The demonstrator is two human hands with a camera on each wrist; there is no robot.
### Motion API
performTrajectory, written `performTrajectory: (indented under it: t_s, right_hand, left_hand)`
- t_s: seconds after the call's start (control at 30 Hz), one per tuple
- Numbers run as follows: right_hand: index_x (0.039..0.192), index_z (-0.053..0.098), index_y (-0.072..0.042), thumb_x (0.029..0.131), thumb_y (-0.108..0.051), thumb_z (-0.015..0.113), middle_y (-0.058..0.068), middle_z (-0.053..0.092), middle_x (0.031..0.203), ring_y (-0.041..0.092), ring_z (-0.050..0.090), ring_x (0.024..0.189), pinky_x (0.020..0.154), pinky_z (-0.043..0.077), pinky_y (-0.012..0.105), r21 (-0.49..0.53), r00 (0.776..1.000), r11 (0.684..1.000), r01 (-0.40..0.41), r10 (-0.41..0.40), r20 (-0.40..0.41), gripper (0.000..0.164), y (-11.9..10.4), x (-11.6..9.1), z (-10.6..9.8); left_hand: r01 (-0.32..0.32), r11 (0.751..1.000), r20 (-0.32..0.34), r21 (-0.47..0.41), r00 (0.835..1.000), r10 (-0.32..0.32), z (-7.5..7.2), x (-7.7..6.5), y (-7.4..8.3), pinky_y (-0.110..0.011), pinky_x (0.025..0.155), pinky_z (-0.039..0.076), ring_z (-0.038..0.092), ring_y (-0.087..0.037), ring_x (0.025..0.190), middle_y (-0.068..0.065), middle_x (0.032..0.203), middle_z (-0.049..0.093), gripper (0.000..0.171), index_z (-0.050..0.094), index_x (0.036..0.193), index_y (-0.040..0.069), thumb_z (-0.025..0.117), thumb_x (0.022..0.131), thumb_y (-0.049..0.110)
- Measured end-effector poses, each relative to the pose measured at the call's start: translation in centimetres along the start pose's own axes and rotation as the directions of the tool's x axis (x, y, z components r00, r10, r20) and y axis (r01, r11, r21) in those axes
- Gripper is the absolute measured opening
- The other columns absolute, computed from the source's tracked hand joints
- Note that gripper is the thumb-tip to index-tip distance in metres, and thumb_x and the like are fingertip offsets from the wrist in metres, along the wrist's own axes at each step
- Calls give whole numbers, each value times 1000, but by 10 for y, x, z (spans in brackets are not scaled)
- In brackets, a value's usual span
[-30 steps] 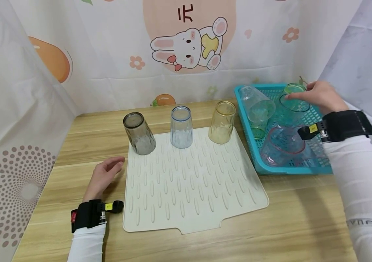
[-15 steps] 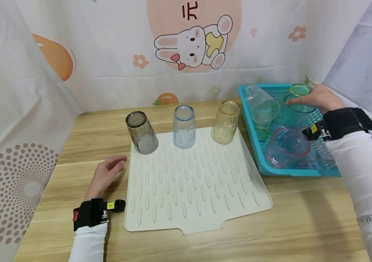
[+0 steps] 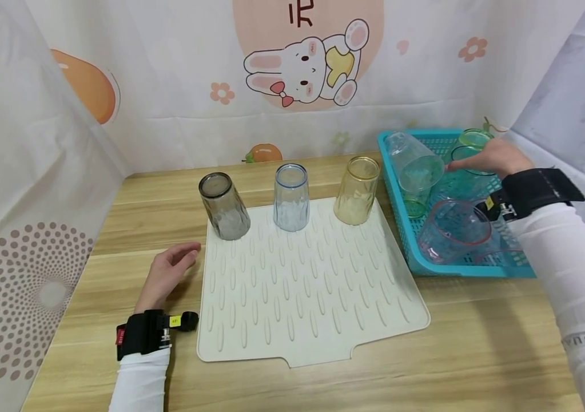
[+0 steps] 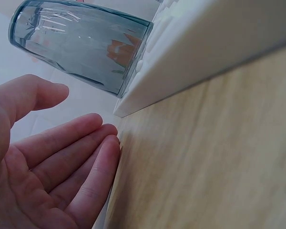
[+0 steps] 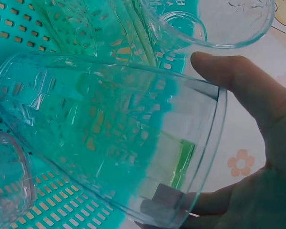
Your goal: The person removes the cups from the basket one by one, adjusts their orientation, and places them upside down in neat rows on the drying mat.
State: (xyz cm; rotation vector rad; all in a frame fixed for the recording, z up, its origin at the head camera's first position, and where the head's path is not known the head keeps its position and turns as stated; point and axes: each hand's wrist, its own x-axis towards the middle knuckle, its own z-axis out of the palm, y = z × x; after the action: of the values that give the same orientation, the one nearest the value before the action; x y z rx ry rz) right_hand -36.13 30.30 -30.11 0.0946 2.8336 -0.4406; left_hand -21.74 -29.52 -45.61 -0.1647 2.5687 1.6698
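My right hand (image 3: 500, 157) is at the blue-green clear cup (image 3: 469, 174) in the basket. In the right wrist view its thumb (image 5: 229, 71) stands out straight beside the cup's rim, slightly off the wall. Fingers show through the cup (image 5: 95, 129) on its other side; their contact is unclear. My left hand (image 3: 166, 274) rests on the table left of the cream mat (image 3: 313, 297), fingers relaxed, holding nothing. Along the mat's far edge stand a grey cup (image 3: 225, 209), a pale blue cup (image 3: 291, 200) and a yellow cup (image 3: 356, 191), apparently wide end down.
The turquoise basket (image 3: 405, 243) stands right of the mat. In it lie a tilted clear cup (image 3: 416, 163), a pink-rimmed cup (image 3: 452, 234) and a green-rimmed cup (image 3: 476, 137). A printed curtain (image 3: 179, 86) hangs behind the wooden table (image 3: 426, 372).
My right thumb has moved from over the blue-green cup's rim to outside it, on the left. The left hand stays put. The head view has shifted slightly.
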Motion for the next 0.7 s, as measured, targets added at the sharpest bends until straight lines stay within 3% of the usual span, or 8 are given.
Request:
performTrajectory:
  t_s: [0.27,0.43,0.47,0.5,0.53,0.57,0.63,0.7]
  right_hand:
    - [131,24,31,84,-55,64,45,32,124,55,41,106,82,41,60,46,1000,999,-5,5,-14,105,1,-6,-1]
    - [145,-2,15,84,-52,67,47,24,136,60,33,116,90,35,66,78,999,996,43,-40,-36,114,-3,-15,-10]
    - [145,12,17,84,-53,67,46,38,126,59,41,106,86,39,64,61,998,997,50,-47,-47,108,-4,-17,-12]
    - [138,29,19,83,-54,68,40,50,111,54,47,94,79,43,61,47,997,997,55,-53,-56,99,-5,-18,-15]
    - [117,48,19,82,-56,68,30,54,90,47,50,79,70,45,55,29,997,998,50,-48,-62,85,-6,-20,-18]
    - [97,52,13,81,-56,69,20,50,78,39,48,70,63,44,49,17,996,999,48,-46,-70,72,-8,-23,-21]
    - [73,41,-1,80,-57,70,7,34,67,27,39,60,53,37,38,-3,995,999,42,-42,-90,63,-12,-28,-28]
    - [67,32,-8,79,-57,70,2,24,65,21,32,56,50,30,34,-8,993,999,38,-39,-110,64,-17,-32,-35]
  left_hand:
    - [-6,1000,-4,9,1000,7,1,-2,2,-22,92,43,49,-27,122,-19,135,53,45,52,135,-2,52,101,29]
    - [-6,1000,-7,23,1000,6,0,-3,3,-24,92,43,49,-28,123,-20,135,53,46,52,135,-2,53,101,30]
    - [-6,1000,-6,26,1000,6,0,-3,3,-26,93,43,49,-28,123,-20,135,53,46,52,135,-2,53,101,29]
    - [-6,1000,-4,28,1000,6,0,-3,3,-28,95,42,49,-28,123,-20,135,53,46,52,135,-2,53,101,29]
    - [-6,1000,-2,29,1000,6,0,-2,4,-31,96,42,49,-28,123,-20,135,52,46,51,135,-3,53,101,29]
    - [-6,999,0,33,1000,6,0,-2,4,-34,97,42,49,-29,123,-21,135,52,47,51,135,-3,53,101,29]
    - [-11,999,7,43,1000,11,0,-1,5,-39,99,41,48,-31,123,-22,134,52,47,51,135,-4,53,101,28]
    - [-30,997,20,70,999,29,-1,0,7,-44,100,39,48,-33,123,-24,133,52,47,51,135,-5,53,101,27]
